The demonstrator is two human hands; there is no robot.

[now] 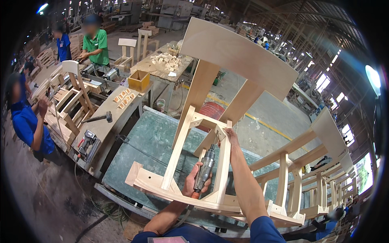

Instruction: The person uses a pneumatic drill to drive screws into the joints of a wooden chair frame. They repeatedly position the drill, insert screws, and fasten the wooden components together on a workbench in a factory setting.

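Flanking power driver (206, 171): chair rails (178, 150); mallet (107, 117) leftward.

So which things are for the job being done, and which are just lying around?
In use:
power driver
wooden chair
green-topped table under the chair

Seemingly just lying about:
hammer
nail gun
yellow box
small wood blocks

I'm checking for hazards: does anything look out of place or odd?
One thing: the hose tangle lies loose on the floor beside the green tabletop, where it could perhaps catch a foot. I see no damage on the wooden chair.
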